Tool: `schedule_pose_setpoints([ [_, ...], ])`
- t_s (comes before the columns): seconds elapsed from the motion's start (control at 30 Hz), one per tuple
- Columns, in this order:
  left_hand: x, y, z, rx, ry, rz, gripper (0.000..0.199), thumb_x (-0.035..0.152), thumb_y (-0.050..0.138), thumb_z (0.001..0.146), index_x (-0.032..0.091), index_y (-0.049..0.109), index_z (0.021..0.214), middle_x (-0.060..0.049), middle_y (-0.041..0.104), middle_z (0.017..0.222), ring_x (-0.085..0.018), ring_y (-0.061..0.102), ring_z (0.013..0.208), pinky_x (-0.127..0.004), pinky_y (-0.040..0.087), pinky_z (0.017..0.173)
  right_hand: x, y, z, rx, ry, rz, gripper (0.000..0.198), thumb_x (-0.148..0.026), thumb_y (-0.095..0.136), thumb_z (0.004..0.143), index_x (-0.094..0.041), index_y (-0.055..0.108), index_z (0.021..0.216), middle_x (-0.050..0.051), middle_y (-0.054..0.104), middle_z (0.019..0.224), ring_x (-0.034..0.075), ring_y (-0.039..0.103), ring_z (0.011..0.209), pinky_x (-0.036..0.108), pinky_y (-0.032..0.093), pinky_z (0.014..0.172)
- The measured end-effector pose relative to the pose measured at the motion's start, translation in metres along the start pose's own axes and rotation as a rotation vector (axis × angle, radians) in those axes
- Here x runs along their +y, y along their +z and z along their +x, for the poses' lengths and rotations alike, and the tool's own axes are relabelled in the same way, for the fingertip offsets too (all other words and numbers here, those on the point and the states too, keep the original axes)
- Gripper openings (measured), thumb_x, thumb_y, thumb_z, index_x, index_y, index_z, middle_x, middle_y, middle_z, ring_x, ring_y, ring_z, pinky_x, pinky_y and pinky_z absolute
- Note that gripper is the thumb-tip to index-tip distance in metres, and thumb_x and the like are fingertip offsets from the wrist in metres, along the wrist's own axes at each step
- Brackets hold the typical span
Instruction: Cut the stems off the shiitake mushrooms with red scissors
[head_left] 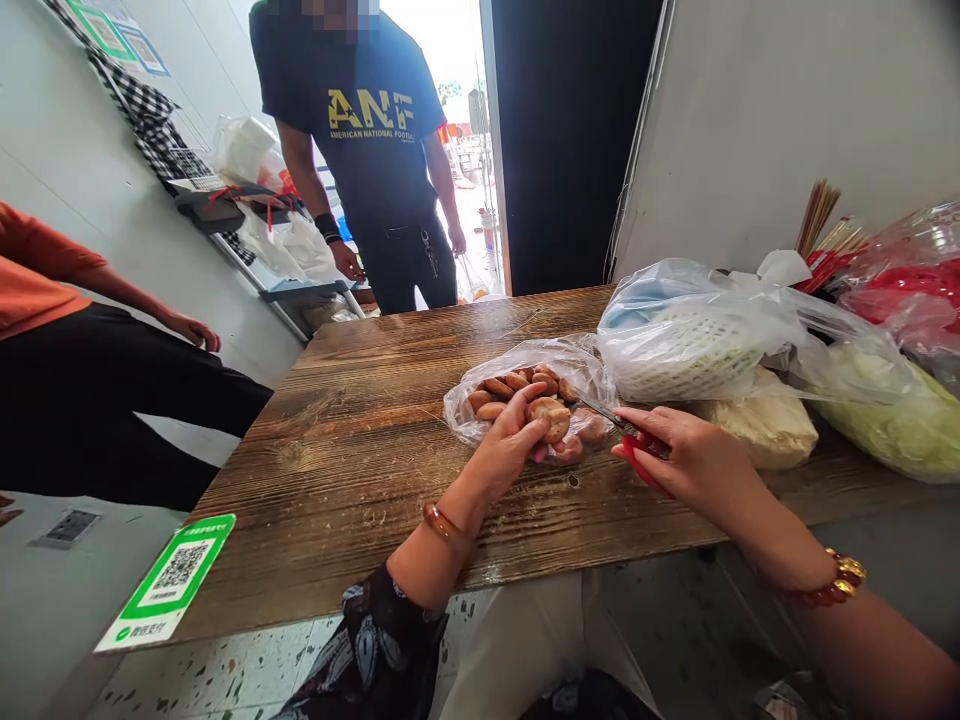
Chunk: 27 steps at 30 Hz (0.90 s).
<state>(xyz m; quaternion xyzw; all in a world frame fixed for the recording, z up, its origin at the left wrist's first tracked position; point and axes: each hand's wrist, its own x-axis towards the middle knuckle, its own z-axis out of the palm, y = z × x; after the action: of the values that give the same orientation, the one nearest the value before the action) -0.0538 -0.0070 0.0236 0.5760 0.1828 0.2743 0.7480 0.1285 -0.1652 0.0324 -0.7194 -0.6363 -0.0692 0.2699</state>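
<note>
Between the thumb and fingers of my left hand (510, 437) is a brown mushroom (551, 418), its pale underside turned up. It is held over the front of a clear plastic bag (469, 395) that lies open on the wooden table. Several more brown mushrooms (517, 381) sit inside the bag. My right hand (694, 455) is closed round the red handles of a pair of scissors (641, 450). The blades point left toward the held mushroom, and their tips are near the bag's right side. Whether the tips touch the mushroom I cannot tell.
The wooden table (352, 450) carries plastic-wrapped produce (682, 345), a pale block in a bag (765, 420), greens (892, 410) and wooden skewers (817, 215) on the right. A QR-code card (169, 580) lies at the left corner. One person (360, 150) stands across; another (97, 350) is at left.
</note>
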Motion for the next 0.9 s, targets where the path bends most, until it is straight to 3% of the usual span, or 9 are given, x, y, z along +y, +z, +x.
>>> schedule_pose_setpoints([
  [0.17, -0.004, -0.006, 0.005, 0.057, 0.036, 0.032, 0.044, 0.037, 0.073, 0.079, 0.015, 0.055, 0.112, -0.003, 0.064, 0.088, -0.009, 0.059, 0.059, -0.017, 0.029, 0.043, -0.003, 0.002, -0.003, 0.010, -0.095, -0.207, 0.038, -0.034, 0.055, 0.095, -0.021, 0.065, 0.129, 0.005, 0.069, 0.088, 0.020, 0.065, 0.080, 0.030, 0.045, 0.064],
  [0.3, -0.005, -0.006, 0.004, 0.055, 0.049, 0.068, 0.049, 0.037, 0.069, 0.083, 0.018, 0.057, 0.126, -0.002, 0.064, 0.083, -0.009, 0.057, 0.058, -0.018, 0.033, 0.046, -0.004, 0.001, -0.006, 0.000, -0.132, -0.255, 0.038, -0.033, 0.055, 0.096, -0.021, 0.064, 0.131, 0.005, 0.068, 0.091, 0.021, 0.063, 0.081, 0.031, 0.045, 0.067],
  [0.37, -0.004, -0.005, 0.003, 0.039, 0.057, 0.125, 0.054, 0.033, 0.068, 0.082, 0.021, 0.055, 0.133, -0.002, 0.066, 0.086, -0.011, 0.059, 0.064, -0.021, 0.043, 0.055, -0.005, 0.000, -0.008, -0.002, -0.128, -0.251, 0.038, -0.033, 0.055, 0.095, -0.022, 0.064, 0.131, 0.006, 0.069, 0.092, 0.020, 0.063, 0.081, 0.031, 0.045, 0.067],
  [0.43, -0.002, -0.003, 0.002, 0.021, 0.094, 0.212, 0.058, 0.027, 0.070, 0.079, 0.021, 0.055, 0.135, -0.005, 0.069, 0.104, -0.017, 0.064, 0.082, -0.027, 0.051, 0.074, -0.007, -0.001, -0.009, -0.005, -0.126, -0.244, 0.038, -0.033, 0.055, 0.095, -0.022, 0.064, 0.131, 0.006, 0.069, 0.092, 0.020, 0.063, 0.082, 0.030, 0.045, 0.067],
  [0.5, 0.000, -0.001, 0.001, 0.024, 0.149, 0.318, 0.060, 0.023, 0.072, 0.077, 0.020, 0.055, 0.134, -0.007, 0.065, 0.124, -0.022, 0.062, 0.105, -0.033, 0.049, 0.094, -0.009, -0.001, -0.009, -0.009, -0.135, -0.245, 0.038, -0.033, 0.055, 0.095, -0.021, 0.063, 0.131, 0.005, 0.068, 0.091, 0.020, 0.063, 0.081, 0.030, 0.045, 0.068],
  [0.57, 0.002, 0.001, 0.000, 0.037, 0.193, 0.413, 0.058, 0.024, 0.072, 0.078, 0.018, 0.056, 0.134, -0.009, 0.062, 0.131, -0.026, 0.058, 0.118, -0.038, 0.043, 0.106, -0.011, 0.000, -0.010, -0.008, -0.148, -0.255, 0.039, -0.033, 0.055, 0.096, -0.021, 0.063, 0.131, 0.005, 0.068, 0.089, 0.020, 0.062, 0.080, 0.030, 0.045, 0.068],
  [0.8, 0.001, 0.003, -0.002, 0.096, 0.321, 0.598, 0.061, 0.026, 0.077, 0.075, 0.019, 0.058, 0.132, -0.011, 0.061, 0.135, -0.032, 0.053, 0.129, -0.046, 0.033, 0.116, -0.017, 0.000, -0.009, 0.027, -0.192, -0.296, 0.037, -0.028, 0.056, 0.094, -0.019, 0.065, 0.129, 0.005, 0.066, 0.084, 0.020, 0.061, 0.076, 0.031, 0.043, 0.065],
  [0.9, -0.002, 0.002, -0.001, 0.086, 0.351, 0.632, 0.058, 0.026, 0.072, 0.080, 0.018, 0.057, 0.135, -0.012, 0.059, 0.139, -0.032, 0.050, 0.133, -0.047, 0.030, 0.118, -0.018, -0.002, -0.007, 0.022, -0.188, -0.322, 0.039, -0.028, 0.058, 0.093, -0.020, 0.063, 0.131, 0.005, 0.067, 0.085, 0.021, 0.061, 0.078, 0.031, 0.042, 0.066],
])
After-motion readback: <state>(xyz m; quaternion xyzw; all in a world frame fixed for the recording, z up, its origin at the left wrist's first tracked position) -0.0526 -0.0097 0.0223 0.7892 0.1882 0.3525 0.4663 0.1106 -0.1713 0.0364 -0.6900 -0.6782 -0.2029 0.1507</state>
